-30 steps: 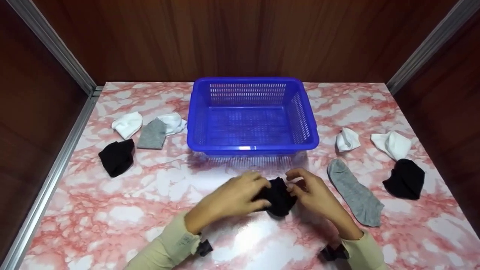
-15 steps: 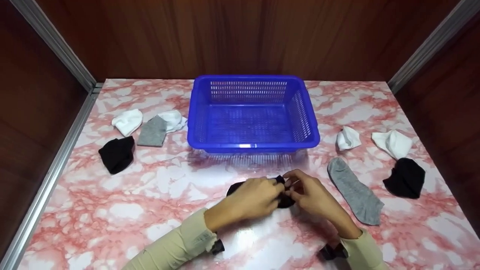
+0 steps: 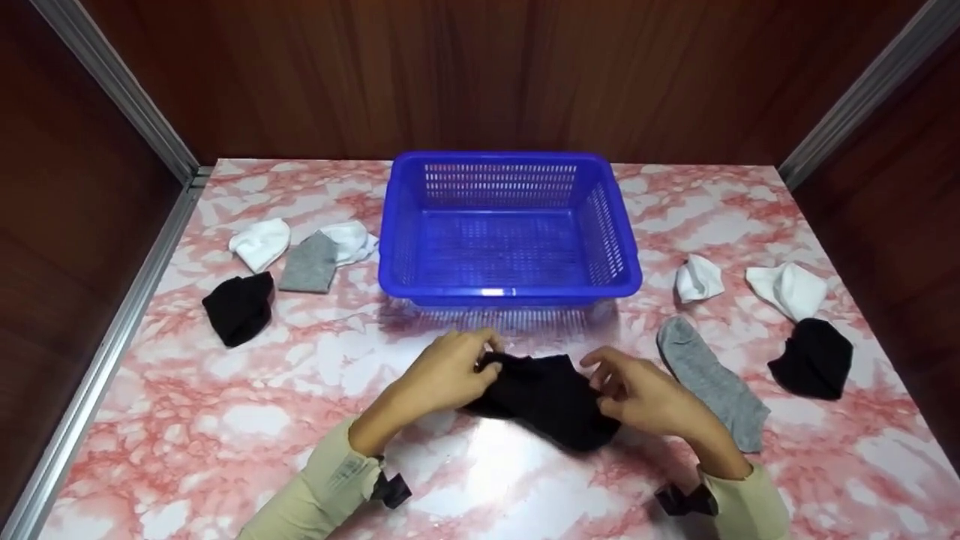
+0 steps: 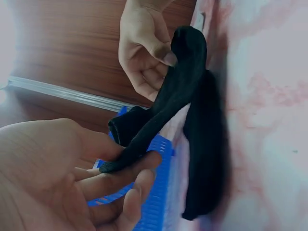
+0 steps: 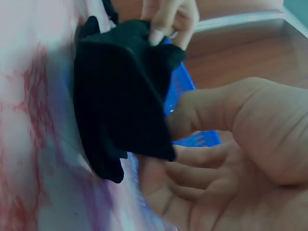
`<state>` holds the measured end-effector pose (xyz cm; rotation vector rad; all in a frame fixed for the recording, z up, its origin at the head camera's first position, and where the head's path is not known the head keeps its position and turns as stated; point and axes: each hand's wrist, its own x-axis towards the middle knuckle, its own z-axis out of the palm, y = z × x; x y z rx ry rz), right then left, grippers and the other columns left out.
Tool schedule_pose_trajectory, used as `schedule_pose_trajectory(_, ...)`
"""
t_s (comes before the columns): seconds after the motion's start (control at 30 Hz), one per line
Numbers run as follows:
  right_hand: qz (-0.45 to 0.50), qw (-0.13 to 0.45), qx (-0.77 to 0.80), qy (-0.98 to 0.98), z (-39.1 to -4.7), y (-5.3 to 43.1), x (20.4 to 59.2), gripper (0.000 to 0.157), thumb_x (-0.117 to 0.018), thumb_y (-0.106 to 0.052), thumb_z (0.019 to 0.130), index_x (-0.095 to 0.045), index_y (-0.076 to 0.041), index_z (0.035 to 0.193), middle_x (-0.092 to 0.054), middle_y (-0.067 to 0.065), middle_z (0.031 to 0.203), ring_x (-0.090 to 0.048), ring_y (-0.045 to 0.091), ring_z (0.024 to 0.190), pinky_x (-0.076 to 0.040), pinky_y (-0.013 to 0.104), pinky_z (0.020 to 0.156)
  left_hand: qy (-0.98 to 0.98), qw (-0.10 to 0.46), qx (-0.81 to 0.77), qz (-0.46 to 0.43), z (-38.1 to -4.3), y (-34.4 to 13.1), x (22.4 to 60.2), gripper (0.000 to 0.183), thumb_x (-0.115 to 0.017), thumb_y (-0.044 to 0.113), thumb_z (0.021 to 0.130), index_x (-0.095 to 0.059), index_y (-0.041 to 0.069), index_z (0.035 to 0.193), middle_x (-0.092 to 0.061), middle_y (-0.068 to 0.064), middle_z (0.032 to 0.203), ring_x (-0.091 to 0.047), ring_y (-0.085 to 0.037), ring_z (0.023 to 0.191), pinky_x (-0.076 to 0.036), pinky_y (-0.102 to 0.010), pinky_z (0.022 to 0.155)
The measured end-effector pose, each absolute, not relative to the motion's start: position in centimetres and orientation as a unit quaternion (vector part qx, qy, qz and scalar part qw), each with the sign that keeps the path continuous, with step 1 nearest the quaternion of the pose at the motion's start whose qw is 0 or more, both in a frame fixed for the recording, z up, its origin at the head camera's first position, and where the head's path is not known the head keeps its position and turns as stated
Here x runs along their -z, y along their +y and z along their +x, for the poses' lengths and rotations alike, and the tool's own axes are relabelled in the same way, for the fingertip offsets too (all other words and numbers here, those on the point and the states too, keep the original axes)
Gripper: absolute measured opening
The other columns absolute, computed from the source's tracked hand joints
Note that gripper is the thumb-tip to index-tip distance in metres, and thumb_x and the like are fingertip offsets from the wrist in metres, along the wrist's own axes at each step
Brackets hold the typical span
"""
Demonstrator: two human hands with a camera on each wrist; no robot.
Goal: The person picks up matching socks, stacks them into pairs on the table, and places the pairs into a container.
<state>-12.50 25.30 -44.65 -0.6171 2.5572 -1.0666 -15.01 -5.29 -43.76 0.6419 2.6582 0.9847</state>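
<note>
A black sock [image 3: 547,401] is stretched between the two hands, over the desk [image 3: 247,465] and in front of a blue basket [image 3: 510,294]. The left hand [image 3: 450,371] pinches one end between thumb and fingers, the gap closed on the cloth. The right hand [image 3: 649,394] holds the other end between thumb and bent fingers, one finger standing off the sock. A second black layer [image 4: 207,159] lies beneath; whether it is a separate sock, I cannot tell.

Left of the basket are a white sock [image 3: 260,244], a small black bundle [image 3: 238,307] and a grey piece [image 3: 310,264] overlapping a white bundle [image 3: 349,238]. On the right, a long grey sock [image 3: 709,379] lies near the right hand, with two white pieces [image 3: 801,291] and a dark sock [image 3: 814,360] beyond.
</note>
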Motion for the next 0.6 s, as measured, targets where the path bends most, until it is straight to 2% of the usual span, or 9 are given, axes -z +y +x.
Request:
schedule_pose_trajectory(0.07,-0.227,0.176,0.352,0.891,-12.5,25.3,44.7,0.043,-0.073,-0.003,0.088,-0.06,-0.003,0.129,-0.07,0.008,0.1,-0.063,0.006,0.084,-0.054,0.024,0.074,0.915,0.119,-0.319,0.217,-14.9,-5.4,44.3,0.027,-0.069,0.022,0.098,-0.069,0.011,0.123,-0.067,-0.004,0.084,-0.058,-0.022,0.079,-0.052,-0.041,0.077)
schedule_pose_trajectory(0.1,-0.233,0.184,0.343,0.891,-12.4,25.2,44.7,0.042,-0.075,-0.008,0.09,-0.06,-0.003,0.129,-0.071,0.008,0.1,-0.063,0.006,0.084,-0.054,0.025,0.074,0.919,0.115,-0.311,0.214,-14.9,-5.4,44.4,0.029,-0.069,0.023,0.099,-0.068,0.01,0.125,-0.068,-0.005,0.085,-0.061,-0.023,0.08,-0.054,-0.042,0.077)
schedule_pose_trajectory(0.2,-0.239,0.193,0.325,0.894,-12.5,25.1,44.6,0.044,-0.08,-0.018,0.092,-0.061,-0.003,0.129,-0.072,0.007,0.098,-0.064,0.006,0.083,-0.054,0.026,0.074,0.93,0.094,-0.288,0.21,-14.8,-5.2,44.6,0.034,-0.069,0.026,0.1,-0.065,0.007,0.128,-0.072,-0.009,0.102,-0.069,-0.029,0.092,-0.059,-0.047,0.083)
schedule_pose_trajectory(0.3,-0.234,0.184,0.318,0.9,-12.5,25.0,44.3,0.042,-0.081,-0.019,0.092,-0.064,-0.003,0.126,-0.073,0.007,0.096,-0.066,0.008,0.085,-0.055,0.027,0.074,0.936,0.062,-0.274,0.211,-14.7,-5.1,44.4,0.036,-0.069,0.026,0.1,-0.065,0.005,0.128,-0.071,-0.013,0.118,-0.07,-0.034,0.106,-0.06,-0.049,0.09)
schedule_pose_trajectory(0.43,-0.226,0.165,0.306,0.91,-12.7,24.9,43.9,0.037,-0.081,-0.017,0.091,-0.066,-0.003,0.122,-0.075,0.007,0.096,-0.069,0.012,0.087,-0.056,0.027,0.074,0.939,0.039,-0.26,0.224,-14.2,-4.8,44.2,0.032,-0.07,0.026,0.1,-0.067,0.007,0.125,-0.068,-0.012,0.118,-0.067,-0.03,0.108,-0.06,-0.047,0.089)
schedule_pose_trajectory(0.6,-0.197,0.164,0.264,0.93,-12.3,24.6,43.6,0.027,-0.083,-0.026,0.09,-0.064,-0.01,0.101,-0.069,-0.002,0.082,-0.062,0.009,0.075,-0.05,0.026,0.065,0.927,0.06,-0.253,0.271,-14.7,-4.4,44.8,0.04,-0.069,0.029,0.1,-0.065,0.009,0.135,-0.065,-0.011,0.133,-0.06,-0.03,0.122,-0.055,-0.047,0.106)
